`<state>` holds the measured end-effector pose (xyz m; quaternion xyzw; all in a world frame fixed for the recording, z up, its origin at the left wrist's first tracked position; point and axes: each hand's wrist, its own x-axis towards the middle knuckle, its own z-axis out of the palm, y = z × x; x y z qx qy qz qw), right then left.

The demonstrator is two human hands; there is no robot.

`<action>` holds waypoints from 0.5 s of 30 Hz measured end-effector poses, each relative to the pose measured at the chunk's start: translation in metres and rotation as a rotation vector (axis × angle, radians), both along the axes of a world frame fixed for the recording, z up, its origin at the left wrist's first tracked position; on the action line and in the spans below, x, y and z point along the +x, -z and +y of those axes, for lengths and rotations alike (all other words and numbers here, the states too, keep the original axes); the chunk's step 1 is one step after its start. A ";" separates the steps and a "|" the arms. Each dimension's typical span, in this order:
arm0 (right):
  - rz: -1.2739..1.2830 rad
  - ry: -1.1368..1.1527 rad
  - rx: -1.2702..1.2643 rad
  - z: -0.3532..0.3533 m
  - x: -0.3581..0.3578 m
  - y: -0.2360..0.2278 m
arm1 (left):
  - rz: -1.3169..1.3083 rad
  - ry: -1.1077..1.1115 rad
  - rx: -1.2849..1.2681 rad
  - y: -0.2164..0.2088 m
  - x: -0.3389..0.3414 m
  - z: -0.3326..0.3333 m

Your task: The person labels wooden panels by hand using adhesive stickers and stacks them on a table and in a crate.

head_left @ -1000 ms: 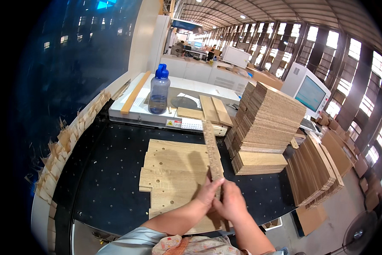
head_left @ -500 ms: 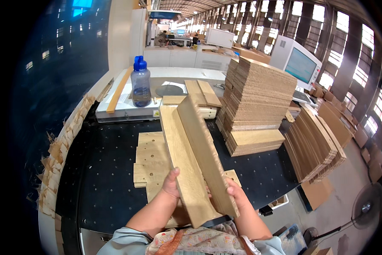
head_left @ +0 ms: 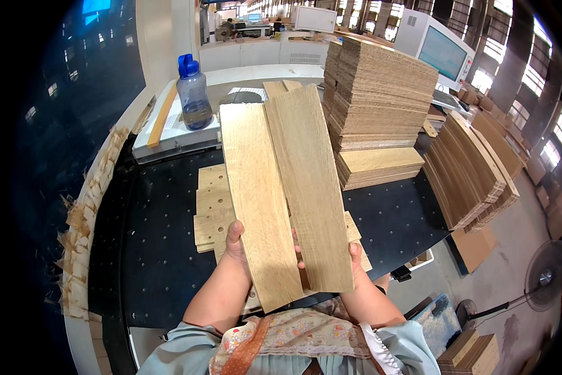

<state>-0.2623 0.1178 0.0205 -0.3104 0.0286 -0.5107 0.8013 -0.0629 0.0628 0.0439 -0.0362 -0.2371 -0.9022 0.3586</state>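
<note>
Two long wood-grain boards are held side by side in front of me, their broad faces up. My left hand is closed round the outer edge of the paler left board, thumb on its edge and fingers underneath. My right hand grips the darker right board in the same way. A narrow gap runs between the boards, and a few fingertips show through it. Below them, several drilled wood pieces lie on the black perforated table, partly hidden by the boards.
A tall stack of boards stands at the back right, beside a leaning row of panels. A blue-lidded water bottle stands on the white machine ledge at the back left. A monitor and a floor fan are at the right.
The right board has turned from standing on edge to lying face up beside the left one. Both hands have kept their hold, and the head view has shifted slightly.
</note>
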 end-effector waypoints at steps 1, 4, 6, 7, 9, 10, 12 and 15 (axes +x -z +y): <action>-0.002 0.001 0.002 0.001 0.000 -0.002 | 0.007 0.007 -0.017 0.000 0.000 0.000; -0.019 0.004 0.015 0.003 0.000 -0.003 | 0.054 0.016 -0.045 -0.002 -0.003 -0.002; -0.043 0.009 0.029 0.003 0.000 -0.003 | 0.119 0.006 -0.033 -0.006 -0.007 -0.003; -0.042 0.014 0.025 0.004 -0.001 -0.002 | 0.142 0.017 -0.053 -0.006 -0.008 -0.004; -0.041 0.026 0.018 0.004 -0.004 0.002 | 0.188 0.041 -0.092 -0.005 -0.011 -0.009; -0.067 0.029 0.023 0.003 -0.008 0.006 | 0.151 -0.002 -0.118 -0.001 -0.012 -0.015; -0.132 0.017 0.049 0.002 -0.009 0.018 | 0.058 -0.108 -0.157 0.010 -0.002 -0.028; -0.120 0.069 0.060 0.005 -0.019 0.023 | -0.150 -0.355 -0.051 0.002 0.002 -0.037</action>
